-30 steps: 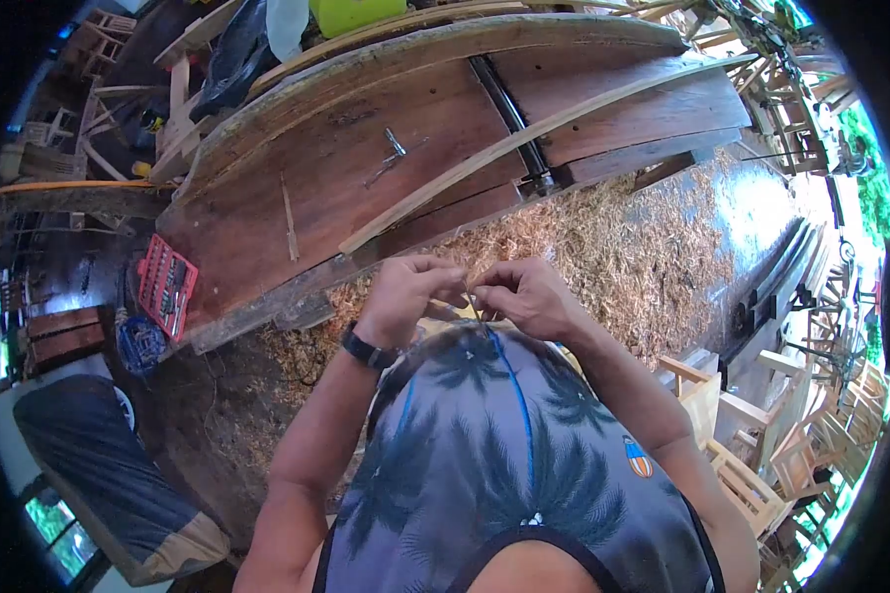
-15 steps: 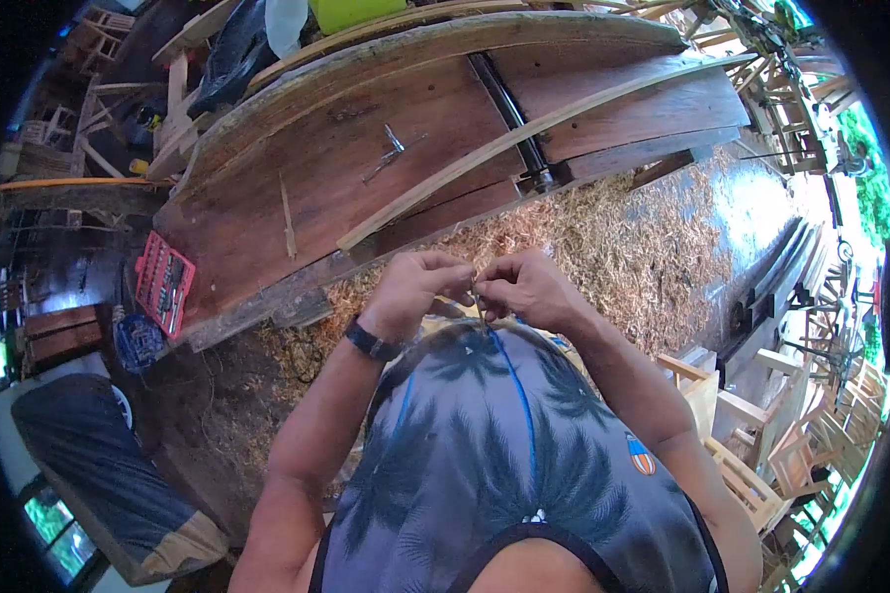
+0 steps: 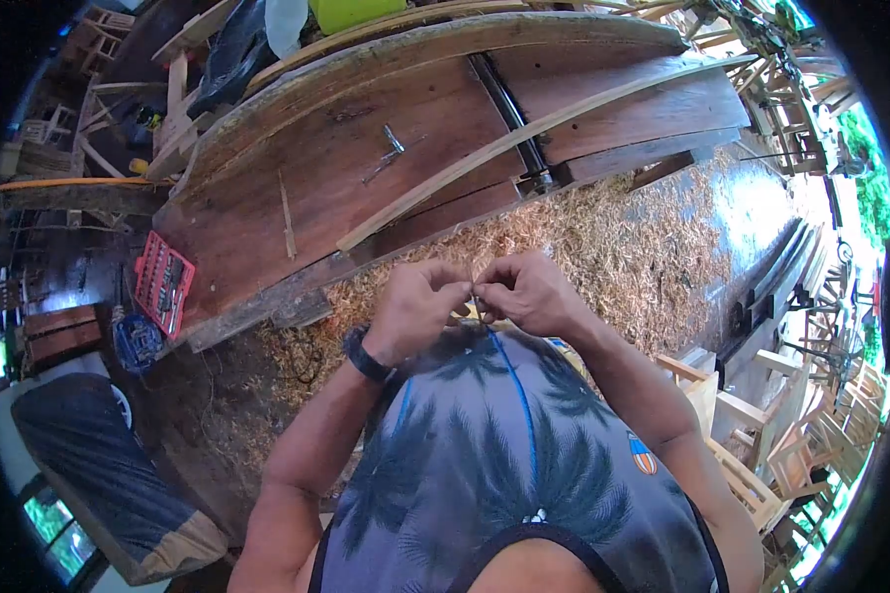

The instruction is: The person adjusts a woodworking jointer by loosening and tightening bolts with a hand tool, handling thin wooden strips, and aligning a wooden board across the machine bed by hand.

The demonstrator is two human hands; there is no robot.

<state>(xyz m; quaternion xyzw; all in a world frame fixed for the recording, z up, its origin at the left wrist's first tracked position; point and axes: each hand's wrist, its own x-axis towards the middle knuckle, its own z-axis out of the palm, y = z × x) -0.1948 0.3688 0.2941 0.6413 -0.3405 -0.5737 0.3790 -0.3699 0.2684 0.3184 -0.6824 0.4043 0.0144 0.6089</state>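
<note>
In front of my waist, my left hand (image 3: 420, 301) and my right hand (image 3: 526, 292) meet fingertip to fingertip. Both are pinched around something small and thin that I cannot make out. A dark band circles my left wrist. Beyond my hands is the wooden workbench (image 3: 316, 212), with a long pale wood strip (image 3: 465, 165) lying across it. A small metal tool (image 3: 394, 140) rests on the bench top, and a thin wood sliver (image 3: 287, 215) lies to its left.
A red socket set case (image 3: 164, 284) sits at the bench's left end, above a blue object (image 3: 138, 341). A black metal clamp bar (image 3: 509, 104) crosses the bench. Wood shavings (image 3: 623, 262) cover the floor beyond my hands. Wooden frames (image 3: 752, 474) stand at the right.
My left hand has turned slightly and its fingers have shifted at the pinch. My right hand stays close against it. The things on the bench have not moved.
</note>
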